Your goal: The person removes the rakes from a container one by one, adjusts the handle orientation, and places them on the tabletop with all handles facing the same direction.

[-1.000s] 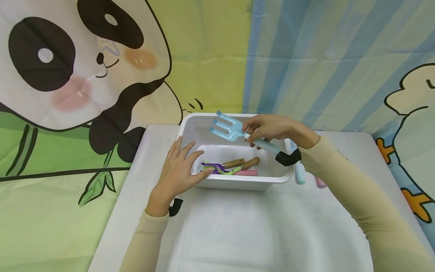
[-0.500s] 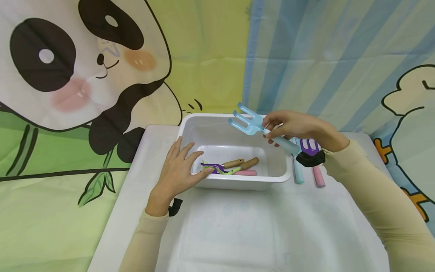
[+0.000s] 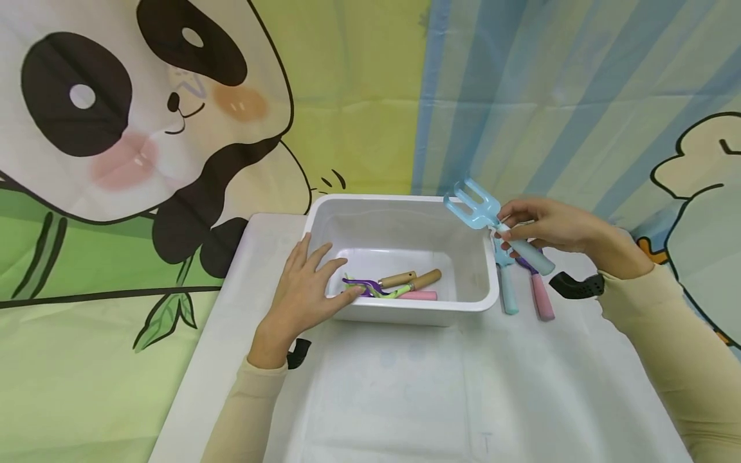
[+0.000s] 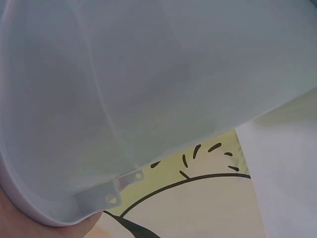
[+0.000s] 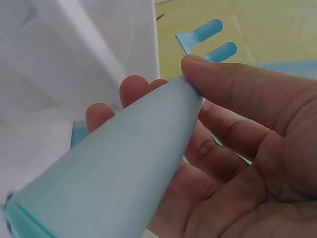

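Observation:
My right hand (image 3: pixel 558 225) holds a light blue garden hand fork (image 3: pixel 479 207) by the upper part of its pale handle (image 5: pixel 119 153). The fork is in the air over the right rim of a white plastic bin (image 3: pixel 393 308), its tines pointing to the upper left. With fingers spread, my left hand (image 3: pixel 303 292) rests on the bin's front left corner, the thumb across the front rim. In the left wrist view the bin's outer wall (image 4: pixel 148 89) fills most of the picture. Below my right hand, a blue tool with a mint handle (image 3: pixel 508 292) lies on the table.
A purple fork with a pink handle (image 3: pixel 543 297) lies beside it, right of the bin. Inside the bin are a purple tool (image 3: pixel 370 283), a green one (image 3: pixel 399 291), wooden handles (image 3: pixel 427 278) and a pink handle (image 3: pixel 419 295). A printed panda curtain (image 3: pixel 353 116) hangs behind the white table (image 3: pixel 393 399).
My right hand has carried the blue hand fork rightward, from above the bin's interior to its right rim, exposing more of the tools beside the bin. The left hand has stayed put.

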A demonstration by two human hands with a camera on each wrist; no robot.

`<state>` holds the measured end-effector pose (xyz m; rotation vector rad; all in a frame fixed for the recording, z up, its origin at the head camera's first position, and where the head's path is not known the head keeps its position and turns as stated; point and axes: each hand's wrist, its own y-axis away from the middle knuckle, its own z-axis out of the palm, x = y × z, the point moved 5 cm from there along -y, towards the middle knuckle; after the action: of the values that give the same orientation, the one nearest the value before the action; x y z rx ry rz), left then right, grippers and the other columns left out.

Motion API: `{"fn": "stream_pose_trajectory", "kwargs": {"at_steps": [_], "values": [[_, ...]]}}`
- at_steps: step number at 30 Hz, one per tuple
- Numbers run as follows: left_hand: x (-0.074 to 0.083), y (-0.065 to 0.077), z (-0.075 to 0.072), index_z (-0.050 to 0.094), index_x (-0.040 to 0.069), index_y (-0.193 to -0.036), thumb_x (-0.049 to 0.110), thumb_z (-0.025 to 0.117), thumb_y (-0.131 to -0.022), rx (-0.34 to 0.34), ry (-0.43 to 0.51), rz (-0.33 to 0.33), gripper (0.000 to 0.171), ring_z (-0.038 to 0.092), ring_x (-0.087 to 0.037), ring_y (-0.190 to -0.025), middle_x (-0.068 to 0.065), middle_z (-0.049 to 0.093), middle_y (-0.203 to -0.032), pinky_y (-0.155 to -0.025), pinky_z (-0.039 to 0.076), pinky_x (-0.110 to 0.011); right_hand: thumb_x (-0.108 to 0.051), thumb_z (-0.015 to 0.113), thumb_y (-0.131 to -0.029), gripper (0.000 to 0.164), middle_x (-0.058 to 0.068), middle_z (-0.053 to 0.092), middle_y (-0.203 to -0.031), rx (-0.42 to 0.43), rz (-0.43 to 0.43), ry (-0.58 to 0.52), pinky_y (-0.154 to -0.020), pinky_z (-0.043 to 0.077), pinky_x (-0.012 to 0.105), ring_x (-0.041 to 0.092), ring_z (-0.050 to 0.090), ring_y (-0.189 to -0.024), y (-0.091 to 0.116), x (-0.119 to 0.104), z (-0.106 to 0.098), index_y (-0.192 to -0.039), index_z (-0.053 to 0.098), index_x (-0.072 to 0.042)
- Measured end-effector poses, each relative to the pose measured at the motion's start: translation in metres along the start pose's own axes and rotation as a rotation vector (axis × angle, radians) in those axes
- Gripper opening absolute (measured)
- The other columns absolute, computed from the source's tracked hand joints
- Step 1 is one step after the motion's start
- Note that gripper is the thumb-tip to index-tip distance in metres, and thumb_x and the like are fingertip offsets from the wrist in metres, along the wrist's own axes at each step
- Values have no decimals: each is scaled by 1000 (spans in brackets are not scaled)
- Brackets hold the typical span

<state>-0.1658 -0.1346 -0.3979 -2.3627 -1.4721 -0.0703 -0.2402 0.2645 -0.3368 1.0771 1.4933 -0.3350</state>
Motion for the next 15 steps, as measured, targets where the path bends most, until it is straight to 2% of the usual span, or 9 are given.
{"fn": "stream_pose_trajectory", "kwargs": {"at_steps": [4, 8, 15], "values": [[1, 0, 1, 68, 15, -128, 75, 50, -87, 8, 3, 8, 75, 14, -45, -148, -19, 51, -145, -120, 10, -54, -6, 58, -101, 35, 16, 59, -109, 63, 26, 6, -76, 58, 44, 26, 68, -96, 14, 21, -14, -128, 41, 9], [0, 0, 1, 68, 15, -128, 75, 51, -87, 13, 5, 7, 74, 14, -45, -148, -19, 51, -145, -120, 9, -53, -8, 56, -103, 34, 13, 56, -107, 108, 43, 0, -79, 57, 45, 26, 65, -94, 25, 47, -29, -129, 41, 7], [-1, 1, 1, 67, 16, -129, 76, 50, -87, 2, 4, -5, 75, 12, -43, -149, -17, 50, -146, -120, 7, -51, -3, 52, -104, 26, 13, 60, -102, 140, 40, -115, -82, 58, 47, 32, 69, -93, 41, 87, -45, -125, 39, 4]]}}
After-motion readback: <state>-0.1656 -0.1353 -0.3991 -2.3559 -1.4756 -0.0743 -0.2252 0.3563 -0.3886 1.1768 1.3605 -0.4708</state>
